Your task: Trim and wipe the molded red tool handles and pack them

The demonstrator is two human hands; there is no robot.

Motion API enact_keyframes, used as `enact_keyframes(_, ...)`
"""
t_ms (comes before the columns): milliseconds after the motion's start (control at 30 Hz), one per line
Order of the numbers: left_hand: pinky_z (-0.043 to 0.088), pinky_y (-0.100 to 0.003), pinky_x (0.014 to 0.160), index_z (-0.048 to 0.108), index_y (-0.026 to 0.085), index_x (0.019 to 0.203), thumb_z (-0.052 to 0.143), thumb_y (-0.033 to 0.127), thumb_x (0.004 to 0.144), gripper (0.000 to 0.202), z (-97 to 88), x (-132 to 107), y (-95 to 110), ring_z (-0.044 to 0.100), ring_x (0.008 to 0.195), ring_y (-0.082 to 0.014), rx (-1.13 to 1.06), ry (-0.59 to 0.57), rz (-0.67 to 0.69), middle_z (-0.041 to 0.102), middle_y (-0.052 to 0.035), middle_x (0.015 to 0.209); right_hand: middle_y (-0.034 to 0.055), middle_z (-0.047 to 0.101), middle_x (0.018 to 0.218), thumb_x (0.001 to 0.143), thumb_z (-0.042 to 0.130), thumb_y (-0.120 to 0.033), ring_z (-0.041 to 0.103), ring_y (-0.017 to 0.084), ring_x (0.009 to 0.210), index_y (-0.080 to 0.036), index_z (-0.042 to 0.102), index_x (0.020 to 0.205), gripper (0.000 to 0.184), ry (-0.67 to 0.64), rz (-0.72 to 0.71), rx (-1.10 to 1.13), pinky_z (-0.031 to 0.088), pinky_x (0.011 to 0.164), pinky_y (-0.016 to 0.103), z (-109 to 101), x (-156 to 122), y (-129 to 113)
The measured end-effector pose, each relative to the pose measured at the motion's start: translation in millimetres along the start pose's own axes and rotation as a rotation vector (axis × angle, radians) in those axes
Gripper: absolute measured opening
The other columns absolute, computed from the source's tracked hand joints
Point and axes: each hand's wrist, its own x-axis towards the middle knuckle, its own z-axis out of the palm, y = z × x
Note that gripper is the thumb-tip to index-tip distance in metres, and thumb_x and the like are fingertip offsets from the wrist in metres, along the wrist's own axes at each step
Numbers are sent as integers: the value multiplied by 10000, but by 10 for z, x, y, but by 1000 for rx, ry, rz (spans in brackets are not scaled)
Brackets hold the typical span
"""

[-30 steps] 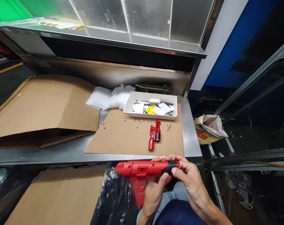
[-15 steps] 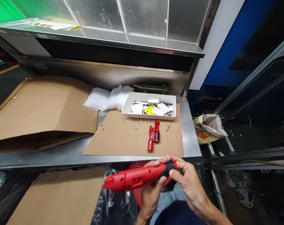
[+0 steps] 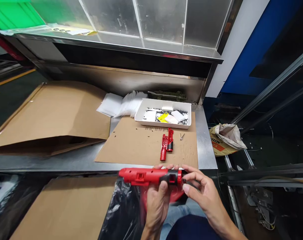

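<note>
Gripping a red tool housing in the left hand, level, just off the steel worktop's near edge. Right hand at its black end, grasp impossible to tell. Beyond, on a cardboard sheet: small red part, white tray. Blue wall rightward.

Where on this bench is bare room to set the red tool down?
Free: the flat cardboard sheet left of the small red part, and the steel strip between that sheet and the folded carton. Crowded: the white tray and plastic bags at the back.
</note>
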Motion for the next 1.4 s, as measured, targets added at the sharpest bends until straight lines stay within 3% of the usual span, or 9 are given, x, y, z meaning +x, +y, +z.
enact_keyframes(200, 572, -248, 840, 661, 288, 1080, 858, 338, 673, 455, 99, -40, 91, 718, 972, -200, -208, -13, -173, 762, -17, 1009, 68, 636, 1266, 851, 650, -383, 568, 229, 1213, -242, 697, 739, 185, 160, -237, -405, 423, 1013, 326, -68, -67, 37)
enact_keyframes(400, 569, -243, 838, 654, 298, 1112, 845, 341, 690, 465, 118, -62, 62, 711, 1001, -208, -225, -43, -237, 763, -9, 1024, 59, 683, 1173, 913, 558, -377, 603, 216, 1155, -244, 698, 699, 288, 235, -376, -486, 457, 956, 302, -37, -108, 17)
enact_keyframes(567, 559, -297, 892, 624, 287, 1178, 845, 413, 675, 563, 115, -45, 71, 704, 1015, -233, -167, 8, -205, 764, -26, 970, 68, 651, 1187, 939, 509, -403, 584, 223, 1170, -227, 656, 671, 353, 333, -387, -569, 451, 956, 328, -358, -38, 152)
enact_keyframes(667, 536, -276, 919, 655, 280, 1120, 817, 385, 719, 445, 32, -5, 138, 689, 1039, -218, -73, 63, -121, 744, 4, 885, 89, 639, 1168, 899, 544, -429, 617, 222, 1081, -215, 651, 859, 243, 350, -309, -698, 497, 914, 358, -657, 325, 328)
enact_keyframes(767, 539, -234, 861, 664, 293, 1121, 803, 359, 738, 413, -79, 46, 226, 688, 1005, -198, 20, 127, -77, 693, 42, 811, 68, 683, 992, 921, 533, -370, 665, 179, 850, -183, 624, 1049, 244, 243, -201, -801, 554, 767, 342, -798, 986, 484)
enact_keyframes(933, 548, -198, 710, 645, 259, 1195, 819, 384, 710, 530, -188, 5, 318, 674, 813, -144, 120, 232, -190, 706, 5, 1026, 45, 663, 1051, 943, 584, -362, 651, 188, 935, -154, 614, 1127, 279, 189, -107, -959, 542, 857, 412, -522, 2095, 606)
enact_keyframes(1100, 573, -279, 722, 652, 225, 1208, 751, 472, 758, 522, -230, -144, 355, 666, 794, -185, -99, 278, -315, 720, -51, 1068, 69, 631, 1176, 929, 610, -348, 626, 216, 1033, -157, 612, 1140, 284, 228, -35, -989, 533, 893, 438, -230, 2575, 662)
enact_keyframes(1267, 561, -322, 844, 701, 142, 1099, 687, 316, 849, 305, -207, -201, 460, 699, 840, -202, -260, 138, -391, 749, -103, 959, 60, 656, 1092, 925, 616, -349, 648, 192, 956, -151, 619, 1102, 266, 234, -67, -861, 550, 848, 413, -299, 2459, 596)
enact_keyframes(1400, 506, -446, 1004, 730, 152, 1051, 663, 235, 867, 214, -108, -200, 520, 699, 1021, -297, -381, 53, -388, 760, -110, 893, 79, 675, 1028, 894, 607, -435, 694, 188, 864, -128, 543, 1223, 455, 205, -200, -644, 588, 806, 384, -468, 1721, 307)
